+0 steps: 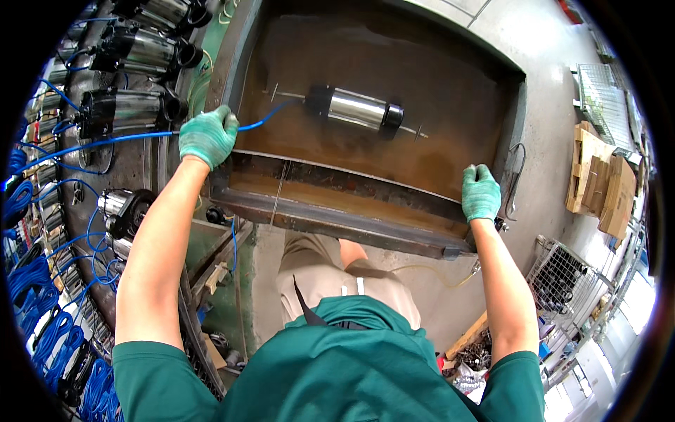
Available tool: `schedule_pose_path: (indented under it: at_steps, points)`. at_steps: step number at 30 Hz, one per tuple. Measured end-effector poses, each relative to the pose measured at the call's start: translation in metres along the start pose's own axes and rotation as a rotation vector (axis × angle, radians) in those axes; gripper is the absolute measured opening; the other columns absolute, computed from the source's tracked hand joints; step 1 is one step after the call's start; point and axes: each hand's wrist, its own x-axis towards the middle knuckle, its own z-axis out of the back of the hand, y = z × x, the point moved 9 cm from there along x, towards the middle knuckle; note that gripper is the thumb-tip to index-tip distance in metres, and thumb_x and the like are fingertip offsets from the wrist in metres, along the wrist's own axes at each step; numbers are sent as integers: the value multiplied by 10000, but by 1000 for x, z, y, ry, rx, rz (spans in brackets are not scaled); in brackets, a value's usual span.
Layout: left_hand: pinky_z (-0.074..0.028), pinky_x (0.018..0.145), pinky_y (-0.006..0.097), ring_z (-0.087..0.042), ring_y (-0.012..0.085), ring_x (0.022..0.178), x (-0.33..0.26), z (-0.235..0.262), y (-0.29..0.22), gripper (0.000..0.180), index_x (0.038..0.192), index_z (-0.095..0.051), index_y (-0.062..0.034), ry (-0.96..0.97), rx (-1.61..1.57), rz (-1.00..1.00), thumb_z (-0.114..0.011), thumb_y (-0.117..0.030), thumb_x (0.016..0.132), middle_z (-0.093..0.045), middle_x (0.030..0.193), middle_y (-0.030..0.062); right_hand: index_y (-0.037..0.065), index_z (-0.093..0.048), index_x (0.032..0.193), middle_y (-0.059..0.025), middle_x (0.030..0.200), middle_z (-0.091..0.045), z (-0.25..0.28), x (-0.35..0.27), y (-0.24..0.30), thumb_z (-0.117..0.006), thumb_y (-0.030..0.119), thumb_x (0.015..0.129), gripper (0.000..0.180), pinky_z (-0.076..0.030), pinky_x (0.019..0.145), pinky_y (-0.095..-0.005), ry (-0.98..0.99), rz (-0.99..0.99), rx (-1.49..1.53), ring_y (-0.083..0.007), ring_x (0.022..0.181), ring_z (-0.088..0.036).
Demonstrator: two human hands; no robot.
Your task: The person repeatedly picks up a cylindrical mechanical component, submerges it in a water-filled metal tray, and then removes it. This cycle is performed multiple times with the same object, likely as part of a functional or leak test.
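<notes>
My left hand (209,136), in a green knit glove, is closed around a blue cable (140,135) at the left rim of a dark metal tank (337,228). From that hand the cable runs into the tank toward a shiny steel cylinder with black ends (357,109), which lies in brownish liquid (302,53). A thin rod with a crosspiece sticks out of each end of the cylinder. My right hand (481,193), gloved alike, has its fingers curled at the right end of a thin metal divider (351,171); whatever it grips is hidden.
Several steel and black pump bodies (130,109) stand on a bench at the left, with coiled blue cables (53,302) beyond. A dark hook (517,179) hangs at the tank's right side. Cardboard (612,193) and a wire basket (562,274) stand farther right.
</notes>
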Motion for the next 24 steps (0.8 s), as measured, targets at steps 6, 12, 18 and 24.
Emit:
schedule_pose_path:
  at_steps: [6,12,18,24]
  points:
    - [-541,726,570,-707,436,804,4,0,3,285,967,-698,-131,-15,-15,-5,-531,-358,1010,-730,830,198,112,-685,982,-214,928,-735,5,3,4,-552,437,1010,352,-532,807,-566,21,-11,41,-473,920,-687]
    - [-543,756,562,-714,432,832,4,1,-2,291,1023,-690,-119,47,2,5,-526,-359,1014,-743,879,196,111,-682,972,-215,921,-735,6,1,2,-552,434,1008,350,-537,811,-565,17,-30,30,-473,921,-689]
    - [-542,751,558,-710,432,829,3,1,-2,284,1013,-691,-120,78,0,13,-521,-348,1017,-741,878,196,110,-677,967,-224,927,-731,6,2,3,-541,444,1011,364,-540,821,-565,41,-41,23,-478,926,-686]
    - [-539,733,562,-694,452,804,-5,8,-6,235,937,-689,-121,18,-61,-8,-560,-312,986,-723,830,202,93,-673,933,-234,924,-726,15,-6,9,-559,405,1009,341,-542,805,-572,-3,-23,59,-479,911,-689]
